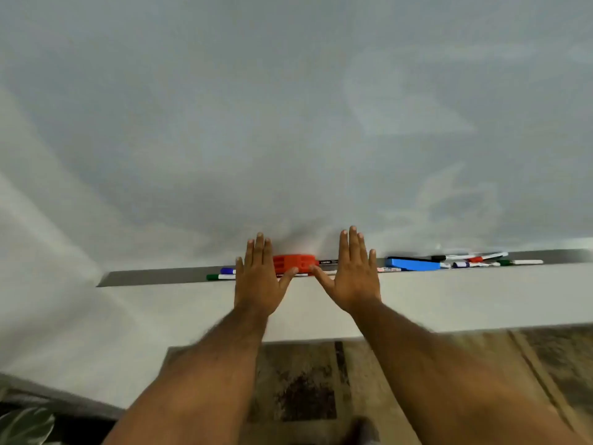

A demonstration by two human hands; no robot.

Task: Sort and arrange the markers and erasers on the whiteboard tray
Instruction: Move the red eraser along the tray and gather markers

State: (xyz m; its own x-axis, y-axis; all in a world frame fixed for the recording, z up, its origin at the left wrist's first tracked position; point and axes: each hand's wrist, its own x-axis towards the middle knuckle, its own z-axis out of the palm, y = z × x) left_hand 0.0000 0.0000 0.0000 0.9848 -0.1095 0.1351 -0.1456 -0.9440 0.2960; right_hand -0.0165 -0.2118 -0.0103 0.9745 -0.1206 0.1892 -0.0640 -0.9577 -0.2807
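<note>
Both hands are reaching over the tray [154,275] at the foot of the whiteboard [288,123], fingers straight and spread. The left hand [260,277] and right hand [351,273] are flanking the red eraser [293,263], thumbs appearing to touch its near edge. Green marker [219,277] and blue marker [227,270] are lying left. The blue eraser [414,263] is sitting right, beside a jumble of markers [475,260].

Surfaces: mostly plastic on a matt grey tray [154,277].
Board [288,123] smooth, faint sheen, smeared. Red eraser [293,262] ribbed moulded plastic; blue eraser [414,263] smooth plastic. Markers [475,261] glossy plastic barrels. Rug [305,396], lower centre, looks woven and matt.
</note>
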